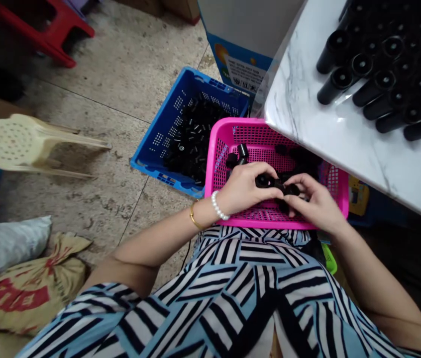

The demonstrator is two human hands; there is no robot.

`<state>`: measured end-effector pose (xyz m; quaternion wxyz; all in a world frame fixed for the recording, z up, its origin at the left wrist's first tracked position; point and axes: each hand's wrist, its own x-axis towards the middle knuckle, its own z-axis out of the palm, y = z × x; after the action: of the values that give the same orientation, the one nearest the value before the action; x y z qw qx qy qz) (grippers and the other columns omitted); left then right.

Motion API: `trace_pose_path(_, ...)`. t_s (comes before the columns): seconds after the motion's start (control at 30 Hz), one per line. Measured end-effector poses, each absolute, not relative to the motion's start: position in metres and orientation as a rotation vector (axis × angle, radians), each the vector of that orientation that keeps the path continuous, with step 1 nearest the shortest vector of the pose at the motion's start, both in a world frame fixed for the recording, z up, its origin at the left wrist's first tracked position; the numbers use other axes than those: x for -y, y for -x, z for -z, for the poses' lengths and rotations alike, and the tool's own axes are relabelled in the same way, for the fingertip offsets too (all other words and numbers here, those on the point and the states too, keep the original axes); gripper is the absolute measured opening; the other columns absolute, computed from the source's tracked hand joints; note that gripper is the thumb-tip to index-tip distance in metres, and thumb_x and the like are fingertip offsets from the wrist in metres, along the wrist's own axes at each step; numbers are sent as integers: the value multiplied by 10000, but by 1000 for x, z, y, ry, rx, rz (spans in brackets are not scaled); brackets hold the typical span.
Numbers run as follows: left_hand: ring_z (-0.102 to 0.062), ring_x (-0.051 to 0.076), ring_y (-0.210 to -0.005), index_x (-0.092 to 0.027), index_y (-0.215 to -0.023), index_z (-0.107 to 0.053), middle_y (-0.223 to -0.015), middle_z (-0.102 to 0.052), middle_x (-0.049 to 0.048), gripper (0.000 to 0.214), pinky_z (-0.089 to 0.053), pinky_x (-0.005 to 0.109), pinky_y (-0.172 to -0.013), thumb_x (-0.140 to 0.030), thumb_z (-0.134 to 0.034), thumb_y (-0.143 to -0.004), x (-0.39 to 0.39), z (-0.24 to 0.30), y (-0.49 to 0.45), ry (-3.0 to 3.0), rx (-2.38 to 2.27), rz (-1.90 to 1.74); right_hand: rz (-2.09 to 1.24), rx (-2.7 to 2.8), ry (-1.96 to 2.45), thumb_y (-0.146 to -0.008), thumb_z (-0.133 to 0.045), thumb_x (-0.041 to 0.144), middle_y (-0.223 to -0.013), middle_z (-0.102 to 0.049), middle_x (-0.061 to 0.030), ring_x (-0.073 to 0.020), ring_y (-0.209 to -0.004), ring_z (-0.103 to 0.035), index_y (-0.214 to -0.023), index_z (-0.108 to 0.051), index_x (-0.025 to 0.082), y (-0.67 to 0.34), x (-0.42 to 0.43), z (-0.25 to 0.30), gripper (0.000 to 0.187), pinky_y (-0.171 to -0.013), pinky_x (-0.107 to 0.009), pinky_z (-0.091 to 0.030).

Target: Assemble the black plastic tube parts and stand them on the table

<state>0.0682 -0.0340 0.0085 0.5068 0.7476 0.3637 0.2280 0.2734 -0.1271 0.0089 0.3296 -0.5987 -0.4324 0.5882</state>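
My left hand [246, 188], with a pearl bracelet at the wrist, is closed around a black round cap-like part [263, 180] over the pink basket [275, 223]. Close beside it, my right hand [314, 203] pinches another small black round part [291, 190]. The fingertips of both hands nearly meet, and I cannot tell whether the two parts touch. Inside the basket, a short black cylinder [243, 150] lies near the far left corner. More black pieces [303, 158] lie at its right side, partly shadowed.
A blue crate [151, 141] full of small black parts stands left of the basket. On the marble-patterned table [296, 94], rows of black tubes [339, 84] stand at the right. A cream stool [12, 141] lies tipped on the floor, with sacks [31, 293] nearer me.
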Motion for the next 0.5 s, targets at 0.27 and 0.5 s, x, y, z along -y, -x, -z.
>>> trace_pose_path(0.27, -661, 206, -953, -176, -1097, -708, -1010, -696, 69, 294, -543, 336, -872, -299, -796, -845, -2, -70, -88, -2262, -700, -727, -758, 1424, 1660, -921, -694, 374, -1005, -742, -24, -193, -831, -724, -1202, -675, 286, -280, 130, -53, 295, -775, -328, -614)
trace_pose_path(0.5, -669, 222, -895, -138, -1034, -709, -986, -678, 80, 361, -551, 338, -813, -413, -813, -825, -40, -88, -151, -2610, -764, -441, 239, 1653, 1899, -976, -613, 283, -1115, -728, -63, -185, -937, -710, -1307, -666, 260, -298, 102, -64, 336, -805, -298, -560)
